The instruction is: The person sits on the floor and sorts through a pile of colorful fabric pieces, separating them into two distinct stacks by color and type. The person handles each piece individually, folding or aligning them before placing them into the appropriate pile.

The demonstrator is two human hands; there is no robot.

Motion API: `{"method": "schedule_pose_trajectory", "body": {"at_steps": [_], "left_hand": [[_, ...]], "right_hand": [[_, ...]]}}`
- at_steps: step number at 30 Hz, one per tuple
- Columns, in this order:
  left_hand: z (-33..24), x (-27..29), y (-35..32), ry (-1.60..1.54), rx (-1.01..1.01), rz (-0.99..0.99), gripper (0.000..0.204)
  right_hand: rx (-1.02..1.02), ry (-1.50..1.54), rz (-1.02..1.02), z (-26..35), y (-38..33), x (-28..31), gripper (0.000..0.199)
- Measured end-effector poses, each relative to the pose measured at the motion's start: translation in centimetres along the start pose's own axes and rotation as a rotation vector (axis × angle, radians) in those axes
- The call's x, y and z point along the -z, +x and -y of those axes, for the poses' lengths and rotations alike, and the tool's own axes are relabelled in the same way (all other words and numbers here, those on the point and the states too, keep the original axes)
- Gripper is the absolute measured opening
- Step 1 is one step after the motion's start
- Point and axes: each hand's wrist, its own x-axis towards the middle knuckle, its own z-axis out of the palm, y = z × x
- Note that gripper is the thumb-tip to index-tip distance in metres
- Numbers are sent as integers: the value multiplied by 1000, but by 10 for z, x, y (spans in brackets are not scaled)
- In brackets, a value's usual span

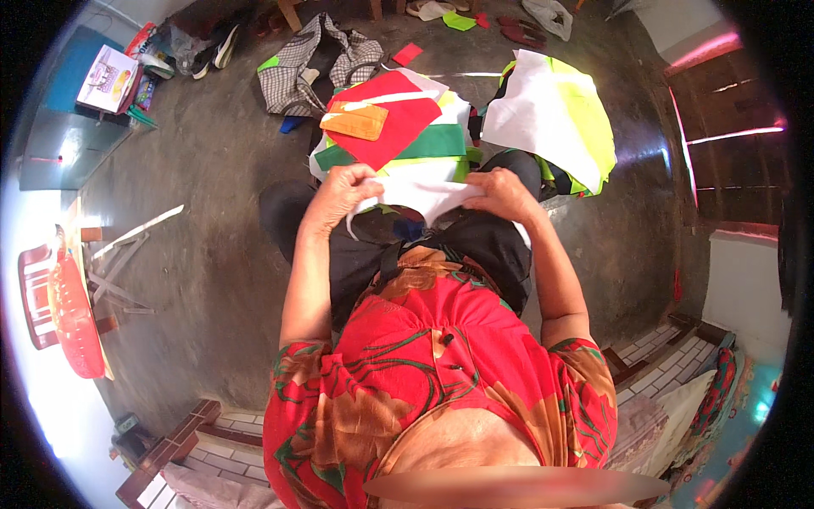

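A piece of white cloth [420,195] is stretched between my two hands, just above my lap. My left hand [341,195] pinches its left end, and my right hand [502,195] grips the right end. Right beyond it lies a pile of cloth pieces. On top of that pile is a red piece [394,140] with a small orange piece [354,120] over it. A dark green strip [437,142] shows below the red one. To the right of the pile, a white cloth piece [530,110] rests on bright yellow cloth [595,114].
A checked cloth [297,72] lies crumpled on the floor beyond the pile. Small red [408,54] and yellow-green scraps [459,21] are scattered farther off. Shoes [225,47] and a box [108,79] stand at the far left. A red chair [75,305] is at the left.
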Motion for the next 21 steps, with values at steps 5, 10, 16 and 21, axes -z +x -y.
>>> {"method": "schedule_pose_trajectory", "body": {"at_steps": [5, 10, 16, 21], "left_hand": [[-10, 41, -13, 24, -78, -122, 15], [-19, 46, -2, 359, -286, -464, 10], [-12, 56, 28, 1033, -745, -900, 12], [80, 55, 41, 1195, -471, -683, 12]], "right_hand": [[-110, -68, -27, -31, 4, 20, 31], [-146, -197, -365, -36, 31, 29, 12], [-22, -316, -744, -40, 73, 30, 11], [-82, -443, -394, -84, 69, -30, 17]]}}
